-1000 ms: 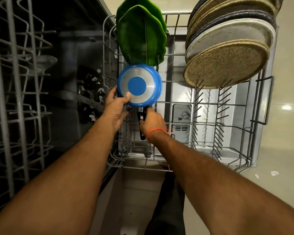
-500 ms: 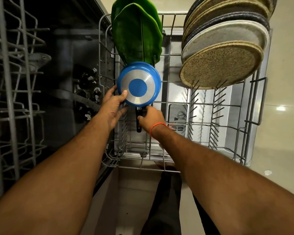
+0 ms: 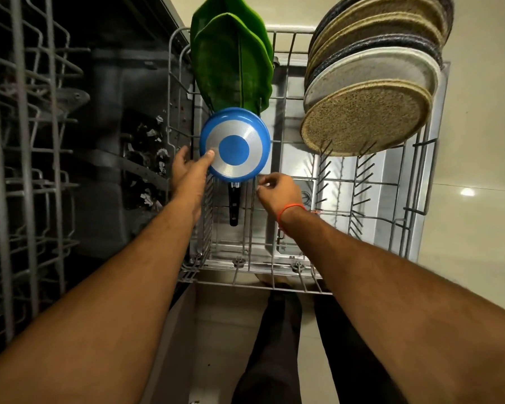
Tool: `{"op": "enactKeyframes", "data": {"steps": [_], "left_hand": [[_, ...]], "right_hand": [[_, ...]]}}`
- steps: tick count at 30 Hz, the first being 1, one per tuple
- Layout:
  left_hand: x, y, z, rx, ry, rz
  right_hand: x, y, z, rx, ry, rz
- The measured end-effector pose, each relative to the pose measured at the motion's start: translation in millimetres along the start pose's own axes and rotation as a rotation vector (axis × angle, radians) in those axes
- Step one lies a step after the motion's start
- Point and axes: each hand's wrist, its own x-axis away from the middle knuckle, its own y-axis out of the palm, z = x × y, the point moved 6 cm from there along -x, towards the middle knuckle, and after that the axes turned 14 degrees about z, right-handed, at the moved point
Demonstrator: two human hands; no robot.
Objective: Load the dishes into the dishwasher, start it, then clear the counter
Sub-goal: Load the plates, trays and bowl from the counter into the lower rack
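A small blue pan (image 3: pixel 234 147) stands on edge in the pulled-out lower rack (image 3: pixel 274 269), its silver-and-blue base facing me and its black handle (image 3: pixel 233 205) pointing down toward me. My left hand (image 3: pixel 187 176) holds the pan's left rim, thumb on the base and fingers behind the rim. My right hand (image 3: pixel 277 191) hovers just right of the handle with loosely curled fingers that hold nothing. Green leaf-shaped plates (image 3: pixel 231 62) stand right behind the pan.
Several round speckled plates (image 3: pixel 365 118) stand upright at the rack's far right. Bare tines (image 3: pixel 359 182) lie in front of them. The upper rack (image 3: pixel 27 141) juts out on the left, over the dark tub. Tiled floor (image 3: pixel 478 228) lies to the right, and my legs are below.
My right hand has let go of the pan's handle and moved a little to the right. My left hand stays on the pan's rim. The pan now rests in the rack.
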Motion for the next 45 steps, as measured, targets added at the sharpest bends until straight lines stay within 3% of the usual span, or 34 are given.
{"op": "enactKeyframes", "data": {"steps": [11,29,38,45], "left_hand": [[42.3,-8.9,-23.8,-0.134,0.089,0.009],[178.6,-34.5,-65.1,-0.344,-0.002,-0.178],[253.0,-46.0,-72.2,-0.285,-0.023,-0.147],[300.6,-31.6,-85.5,-0.160,-0.098,-0.071]], "right_hand": [[23.8,-35.9,21.5,0.070,-0.004,-0.086],[87.7,-125.4,49.5,0.283,-0.075,-0.027],[121.9,-177.3,80.5,0.295,-0.062,-0.049],[128.7,-202.2,93.0,0.388,-0.162,-0.147]]}}
